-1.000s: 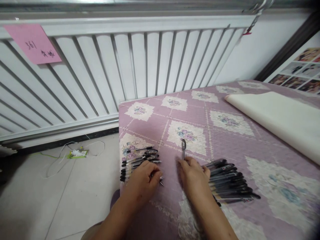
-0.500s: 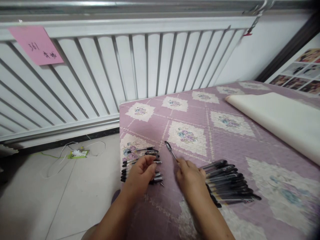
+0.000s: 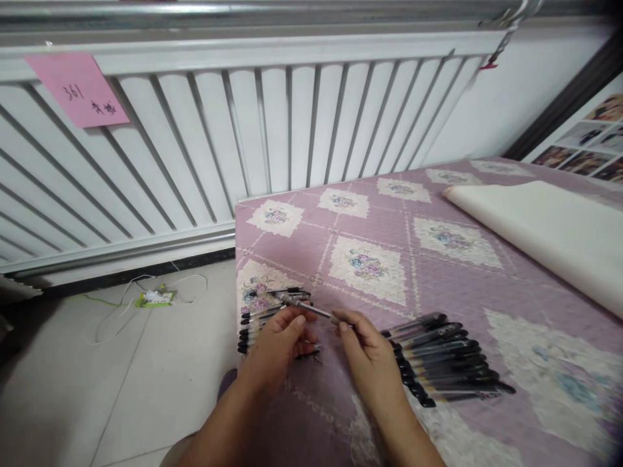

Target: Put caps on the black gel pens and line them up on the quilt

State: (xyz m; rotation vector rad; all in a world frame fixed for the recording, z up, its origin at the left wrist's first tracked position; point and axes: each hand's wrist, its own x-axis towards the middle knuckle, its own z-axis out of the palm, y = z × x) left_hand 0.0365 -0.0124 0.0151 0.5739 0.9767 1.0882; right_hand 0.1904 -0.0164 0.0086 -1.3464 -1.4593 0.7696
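Beyond the pinching fingers (image 3: 346, 322) of the right hand (image 3: 370, 358), the pen (image 3: 304, 305) points left.

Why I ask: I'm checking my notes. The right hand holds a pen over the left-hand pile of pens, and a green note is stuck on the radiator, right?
No: the note on the radiator is pink, not green, as the head view shows. The right hand does hold a pen over the left-hand pile.
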